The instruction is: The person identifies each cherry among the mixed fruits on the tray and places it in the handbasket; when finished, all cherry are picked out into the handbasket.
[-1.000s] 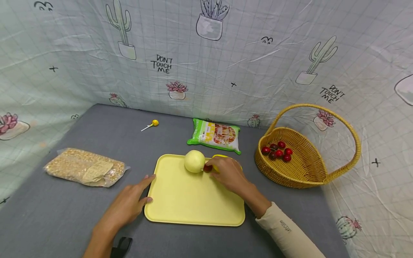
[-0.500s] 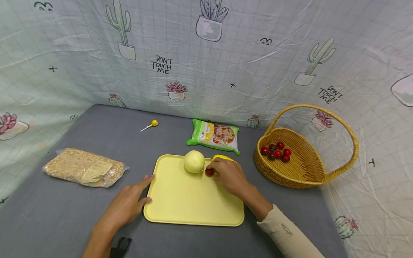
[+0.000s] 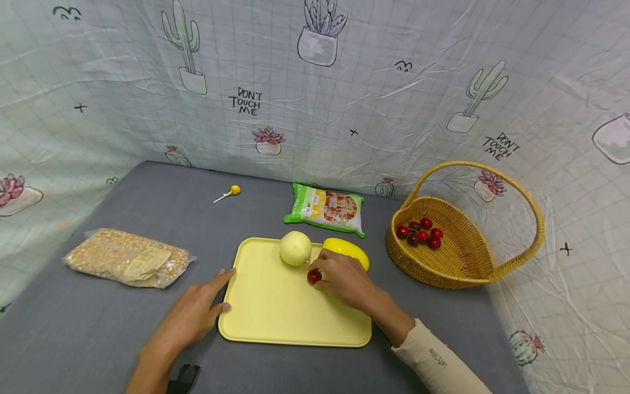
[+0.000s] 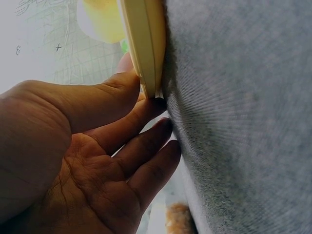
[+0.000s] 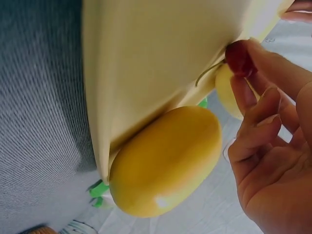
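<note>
In the head view a pale yellow tray [image 3: 275,312] lies on the grey table. My left hand [image 3: 189,312] rests at its left edge, thumb and index finger spread apart against the rim; the left wrist view shows the thumb [image 4: 112,97] touching that rim. My right hand [image 3: 344,279] pinches a dark red cherry [image 3: 314,277] between thumb and fingertips, low over the tray's middle. The cherry's stem [image 5: 208,73] shows in the right wrist view. Behind it sit a pale green round fruit [image 3: 295,248] and a smooth yellow oval fruit [image 3: 350,249], partly hidden by the right hand.
A wicker basket [image 3: 462,276] with a tall handle holds several cherries [image 3: 422,236] on the right. Behind the tray lies a green and white food packet [image 3: 325,209]. A yellow lollipop [image 3: 234,190] lies back left, a bag of corn kernels [image 3: 128,256] at left.
My right hand has drawn the cherry away from the pale green fruit, toward the tray's middle and nearer me. More of the yellow fruit shows. My left hand has stayed at the tray's edge.
</note>
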Tool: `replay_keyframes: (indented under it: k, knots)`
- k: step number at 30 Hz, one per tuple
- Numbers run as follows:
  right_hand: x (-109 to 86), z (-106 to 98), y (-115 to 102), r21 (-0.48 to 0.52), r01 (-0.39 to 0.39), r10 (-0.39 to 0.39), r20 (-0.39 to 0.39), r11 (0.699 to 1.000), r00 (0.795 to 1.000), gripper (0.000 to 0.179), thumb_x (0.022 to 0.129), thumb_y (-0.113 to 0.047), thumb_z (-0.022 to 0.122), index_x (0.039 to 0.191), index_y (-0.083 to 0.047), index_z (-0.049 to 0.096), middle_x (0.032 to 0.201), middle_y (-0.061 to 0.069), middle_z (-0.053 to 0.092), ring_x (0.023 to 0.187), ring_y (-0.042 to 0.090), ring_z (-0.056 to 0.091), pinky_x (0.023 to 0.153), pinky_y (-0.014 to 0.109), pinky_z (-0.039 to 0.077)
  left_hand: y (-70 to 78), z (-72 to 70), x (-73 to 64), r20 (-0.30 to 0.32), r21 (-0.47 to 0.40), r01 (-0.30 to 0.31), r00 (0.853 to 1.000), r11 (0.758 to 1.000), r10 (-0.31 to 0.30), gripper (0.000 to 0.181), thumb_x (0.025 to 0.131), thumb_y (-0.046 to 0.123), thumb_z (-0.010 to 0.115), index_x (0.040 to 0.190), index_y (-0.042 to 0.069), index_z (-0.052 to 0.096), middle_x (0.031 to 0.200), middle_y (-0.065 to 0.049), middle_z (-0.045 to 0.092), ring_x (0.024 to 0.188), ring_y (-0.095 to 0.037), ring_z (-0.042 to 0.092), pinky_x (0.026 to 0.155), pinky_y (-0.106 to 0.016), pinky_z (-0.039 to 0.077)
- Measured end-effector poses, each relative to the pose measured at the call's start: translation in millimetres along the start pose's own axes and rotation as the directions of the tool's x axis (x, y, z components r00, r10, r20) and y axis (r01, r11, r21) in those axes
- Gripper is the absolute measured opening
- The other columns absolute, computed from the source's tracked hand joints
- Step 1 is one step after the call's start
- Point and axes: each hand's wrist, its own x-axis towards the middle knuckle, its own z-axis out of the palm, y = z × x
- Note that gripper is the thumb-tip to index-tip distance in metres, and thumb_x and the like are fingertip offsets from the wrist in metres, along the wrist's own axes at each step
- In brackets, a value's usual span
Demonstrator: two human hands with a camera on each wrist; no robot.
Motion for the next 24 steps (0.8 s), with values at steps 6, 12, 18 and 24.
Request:
replay_keyframes:
  k: [6,12,18,24]
  knots:
    - [-5.1,-3,-5,0.006,0.072,-0.072,0.026,0.997,0.997,0.030,0.088,-0.027,0.089,0.116,-0.024,0.081,0.108,-0.009,0.075,0.087,0.007,0.065,0.069,0.021,0.052,-0.6,0.9,-0.1,0.009,-0.002,0.010,1.000,1.000,-0.010,0.073,0.090,0.008,0.082,0.156,0.005,0.052,0.148,-0.034,0.057,0.129,-0.052,0.064,0.102,-0.065,0.055]
    - [-9.7,-12,-12,0.046,0.094,-0.092,-0.049,0.994,0.995,0.029,0.088,-0.026,0.090,0.116,-0.025,0.081,0.110,-0.009,0.075,0.089,0.010,0.070,0.069,0.021,0.053,-1.8,1.3,-0.1,0.003,-0.004,0.005,1.000,1.000,-0.005,0.072,0.090,0.008,0.082,0.156,0.005,0.052,0.148,-0.034,0.057,0.128,-0.052,0.064,0.102,-0.065,0.055]
    - [-12.9,-23,-11,0.033,0.139,-0.130,-0.186,0.990,0.974,0.032,0.086,-0.025,0.092,0.115,-0.024,0.081,0.108,-0.009,0.075,0.092,0.013,0.073,0.070,0.023,0.055,-2.2,1.5,-0.4,0.004,-0.003,0.004,1.000,1.000,-0.004,0.072,0.091,0.008,0.082,0.157,0.006,0.052,0.149,-0.033,0.058,0.128,-0.051,0.064,0.101,-0.065,0.055]
    - [-15.5,-36,-9,-0.010,0.151,-0.147,-0.292,0.989,0.945,0.035,0.083,-0.023,0.093,0.116,-0.022,0.081,0.109,-0.006,0.075,0.087,0.012,0.071,0.067,0.025,0.055,-2.7,1.7,-0.5,0.007,-0.002,0.003,1.000,1.000,-0.003,0.073,0.091,0.009,0.082,0.157,0.007,0.052,0.149,-0.034,0.058,0.128,-0.051,0.065,0.101,-0.065,0.055]
